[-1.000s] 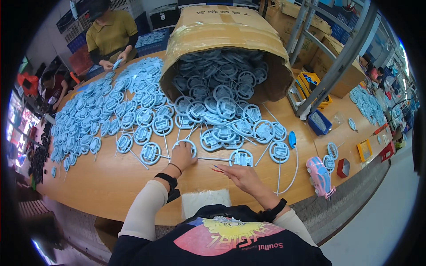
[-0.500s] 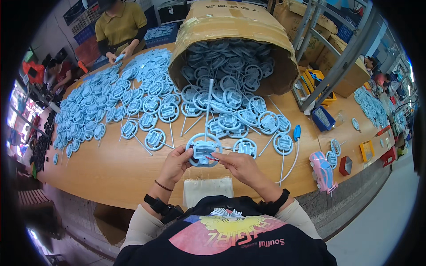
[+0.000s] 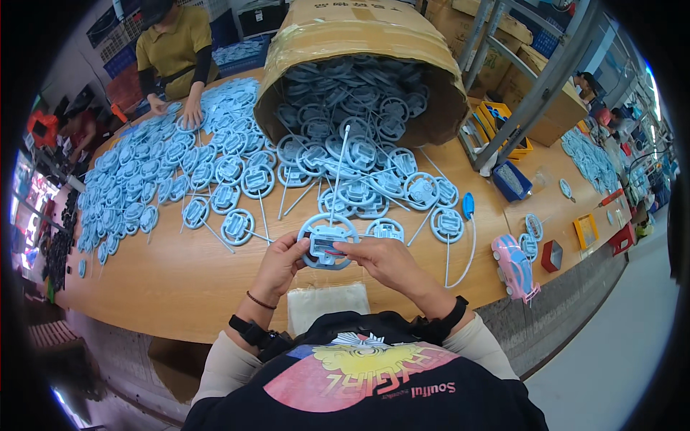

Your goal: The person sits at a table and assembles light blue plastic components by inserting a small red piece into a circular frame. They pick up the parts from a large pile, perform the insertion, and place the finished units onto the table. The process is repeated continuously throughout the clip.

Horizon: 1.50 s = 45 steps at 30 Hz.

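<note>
My left hand [image 3: 282, 264] grips the left rim of a light-blue toy steering wheel [image 3: 325, 244]. Its open square housing faces up, and a thin pale rod points away from me. Over the housing, the fingers of my right hand [image 3: 384, 260] are closed in a pinch. Thin red wire [image 3: 335, 252] shows at those fingertips, inside the housing; its other end is hidden. Just beyond my right hand lies another blue steering wheel [image 3: 385, 230] on the wooden table [image 3: 180, 287].
A tipped cardboard box [image 3: 359, 36] spills many blue wheels across the table. At right are a pink-and-blue toy car [image 3: 514, 267], a blue bin [image 3: 512, 184] and a metal frame [image 3: 532, 104]. A co-worker [image 3: 175, 47] handles wheels at the far left. A white cloth [image 3: 327, 305] lies before me.
The whole view has shifted slightly, moving the table scene left. My right fingers have come further over the wheel's housing. The co-worker's hands have moved apart and down onto the pile.
</note>
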Motion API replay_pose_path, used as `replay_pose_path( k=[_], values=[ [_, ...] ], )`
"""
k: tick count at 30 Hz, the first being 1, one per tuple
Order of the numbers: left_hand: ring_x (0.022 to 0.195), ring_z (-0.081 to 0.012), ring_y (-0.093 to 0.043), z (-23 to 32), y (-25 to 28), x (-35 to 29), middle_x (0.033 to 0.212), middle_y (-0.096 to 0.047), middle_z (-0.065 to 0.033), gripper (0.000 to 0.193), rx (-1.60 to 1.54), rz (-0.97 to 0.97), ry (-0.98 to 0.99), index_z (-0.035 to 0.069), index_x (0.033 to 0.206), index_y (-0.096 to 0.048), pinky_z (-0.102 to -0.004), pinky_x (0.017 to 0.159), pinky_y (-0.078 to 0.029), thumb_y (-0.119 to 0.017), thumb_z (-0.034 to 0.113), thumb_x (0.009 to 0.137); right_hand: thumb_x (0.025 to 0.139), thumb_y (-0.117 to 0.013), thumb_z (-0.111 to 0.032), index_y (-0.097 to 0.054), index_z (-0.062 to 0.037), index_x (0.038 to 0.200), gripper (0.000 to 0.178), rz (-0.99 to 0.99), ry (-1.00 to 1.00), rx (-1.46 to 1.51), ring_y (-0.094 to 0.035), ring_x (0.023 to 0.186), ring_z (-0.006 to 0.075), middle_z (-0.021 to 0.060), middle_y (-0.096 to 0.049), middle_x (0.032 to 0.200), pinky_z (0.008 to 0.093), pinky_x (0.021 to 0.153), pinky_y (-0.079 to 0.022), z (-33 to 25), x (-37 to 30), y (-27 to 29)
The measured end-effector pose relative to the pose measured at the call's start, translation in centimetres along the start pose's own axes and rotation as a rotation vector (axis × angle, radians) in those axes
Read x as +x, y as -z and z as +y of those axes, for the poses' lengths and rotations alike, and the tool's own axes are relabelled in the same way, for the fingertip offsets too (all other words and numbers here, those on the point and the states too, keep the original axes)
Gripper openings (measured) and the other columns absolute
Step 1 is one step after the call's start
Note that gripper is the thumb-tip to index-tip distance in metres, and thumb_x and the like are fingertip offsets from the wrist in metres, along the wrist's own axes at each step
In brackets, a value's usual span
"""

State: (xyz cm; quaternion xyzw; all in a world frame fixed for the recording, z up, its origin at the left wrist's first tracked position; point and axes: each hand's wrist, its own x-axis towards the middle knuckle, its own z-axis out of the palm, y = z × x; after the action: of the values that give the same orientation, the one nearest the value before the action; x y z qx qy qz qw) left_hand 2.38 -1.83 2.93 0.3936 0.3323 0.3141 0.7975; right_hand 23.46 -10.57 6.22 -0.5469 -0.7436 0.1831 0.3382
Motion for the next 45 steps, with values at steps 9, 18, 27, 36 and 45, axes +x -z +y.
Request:
replay_pose_path(
  k=[9, 18, 27, 36, 45],
  values=[
    [0.086, -0.0138, -0.061, -0.3, 0.1, 0.2, 0.100, -0.061, -0.0053, 0.027, -0.032, -0.082, 0.040, 0.002, 0.113, -0.052, -0.0304, 0.078, -0.051, -0.052, 0.017, 0.091, 0.079, -0.052, -0.008, -0.062, -0.0203, 0.109, 0.033, 0.004, 0.009, 0.062, -0.061, 0.071, 0.0275, 0.0087, -0.062, 0.078, 0.0351, 0.060, -0.047, -0.4, -0.1, 0.5],
    [0.102, -0.0207, -0.057, -0.4, 0.2, -0.3, 0.113, -0.057, -0.0104, 0.038, -0.126, -0.231, 0.092, 0.002, 0.119, -0.048, -0.0365, 0.088, -0.047, -0.046, 0.029, 0.093, 0.078, -0.052, -0.009, -0.064, -0.0192, 0.104, 0.030, 0.000, 0.034, 0.205, -0.062, 0.072, 0.0272, 0.0083, -0.064, 0.077, 0.0368, 0.062, -0.048, -0.2, -0.4, -0.8],
    [0.103, -0.0222, -0.056, -4.3, 3.5, -0.5, 0.115, -0.056, -0.0110, 0.041, -0.203, -0.136, 0.192, 0.002, 0.121, -0.045, -0.0376, 0.089, -0.046, -0.042, 0.033, 0.094, 0.080, -0.052, -0.013, -0.065, -0.0207, 0.105, 0.029, -0.233, -0.128, 0.138, -0.062, 0.076, 0.0285, 0.0085, -0.066, 0.088, 0.0389, 0.065, -0.047, 0.7, -0.4, -3.2],
    [0.115, -0.0236, -0.047, 4.5, 16.0, 1.7, 0.121, -0.051, -0.0142, 0.048, -0.372, 0.222, -0.355, -0.002, 0.122, -0.043, -0.0350, 0.097, -0.040, -0.043, 0.037, 0.093, 0.080, -0.058, -0.019, -0.065, -0.0150, 0.103, 0.024, -0.102, -0.439, -0.043, -0.060, 0.082, 0.0321, 0.0138, -0.064, 0.091, 0.0369, 0.071, -0.046, 10.7, -4.3, -0.6],
    [0.110, -0.0334, -0.052, -4.4, 3.3, 6.9, 0.121, -0.050, -0.0204, 0.033, -0.010, -0.236, 0.520, 0.004, 0.108, -0.053, -0.0424, 0.095, -0.042, -0.052, 0.031, 0.090, 0.081, -0.059, -0.018, -0.065, -0.0120, 0.104, 0.025, -0.005, -0.538, -0.193, -0.060, 0.077, 0.0336, 0.0171, -0.063, 0.086, 0.0392, 0.069, -0.047, 13.2, -4.8, 0.8]
  ],
)
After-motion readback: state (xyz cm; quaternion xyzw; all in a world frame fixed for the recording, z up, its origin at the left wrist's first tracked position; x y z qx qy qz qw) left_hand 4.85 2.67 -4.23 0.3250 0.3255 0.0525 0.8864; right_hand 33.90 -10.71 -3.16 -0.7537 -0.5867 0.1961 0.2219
